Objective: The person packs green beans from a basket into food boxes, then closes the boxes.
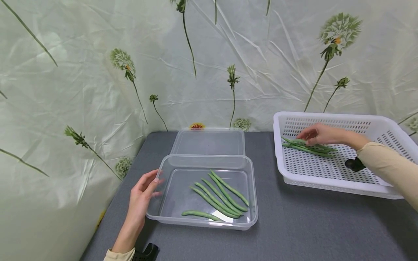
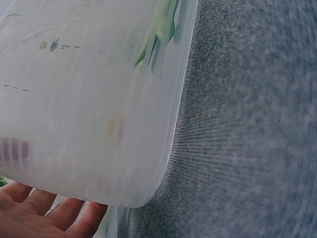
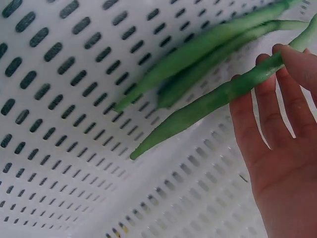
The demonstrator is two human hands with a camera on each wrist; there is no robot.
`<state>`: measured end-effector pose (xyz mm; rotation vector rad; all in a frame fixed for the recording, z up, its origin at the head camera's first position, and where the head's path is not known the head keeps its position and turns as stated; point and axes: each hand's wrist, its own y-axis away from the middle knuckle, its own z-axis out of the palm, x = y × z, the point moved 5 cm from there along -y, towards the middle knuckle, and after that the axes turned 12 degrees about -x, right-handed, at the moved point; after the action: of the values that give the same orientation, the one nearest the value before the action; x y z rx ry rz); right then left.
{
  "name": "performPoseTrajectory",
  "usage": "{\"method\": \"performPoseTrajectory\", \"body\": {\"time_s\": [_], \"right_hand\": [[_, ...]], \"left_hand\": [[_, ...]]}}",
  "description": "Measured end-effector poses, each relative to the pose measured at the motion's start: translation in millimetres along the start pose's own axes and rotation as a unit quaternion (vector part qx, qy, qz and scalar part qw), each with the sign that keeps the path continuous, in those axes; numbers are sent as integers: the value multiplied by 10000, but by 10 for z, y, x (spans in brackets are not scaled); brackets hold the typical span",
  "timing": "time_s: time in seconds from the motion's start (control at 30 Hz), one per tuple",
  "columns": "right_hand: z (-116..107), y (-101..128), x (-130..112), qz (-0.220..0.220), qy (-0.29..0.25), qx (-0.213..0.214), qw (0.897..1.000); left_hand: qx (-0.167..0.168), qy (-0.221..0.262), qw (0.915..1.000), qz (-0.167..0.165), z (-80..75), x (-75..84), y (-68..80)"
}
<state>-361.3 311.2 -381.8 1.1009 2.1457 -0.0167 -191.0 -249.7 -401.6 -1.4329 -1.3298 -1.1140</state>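
Observation:
My right hand (image 1: 321, 134) reaches into a white perforated basket (image 1: 313, 184) and pinches a green bean (image 3: 208, 106) between thumb and fingers, as the right wrist view shows. More green beans (image 3: 198, 52) lie on the basket floor beside it. On the left, my left hand (image 1: 142, 194) touches the left side of a clear plastic container (image 1: 202, 222), thumb at its rim and fingers along the outer wall. Several green beans (image 1: 218, 195) are spread inside this container, most of them slanting side by side, one lying apart near the front wall.
Behind the container lies a clear lid (image 1: 209, 142). Everything stands on a dark grey tabletop (image 1: 274, 232). A pale plastic sheet printed with dandelions (image 1: 202, 98) hangs at the back and left. Dark wrist cameras (image 1: 355, 165) are strapped to both wrists.

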Motion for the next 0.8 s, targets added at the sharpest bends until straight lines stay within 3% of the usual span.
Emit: {"method": "performPoseTrajectory", "body": {"time_s": [0.33,0.6,0.8], "right_hand": [[-134,125,-180,-28,152,354,9993],[-236,238,-337,197,-149,469,9986],[-271,329,-429,42,-443,570,9974]], "left_hand": [[33,28,10000,1,9,2,7],[36,30,10000,-39,16,3,14],[14,39,10000,-17,13,15,-3]]}}
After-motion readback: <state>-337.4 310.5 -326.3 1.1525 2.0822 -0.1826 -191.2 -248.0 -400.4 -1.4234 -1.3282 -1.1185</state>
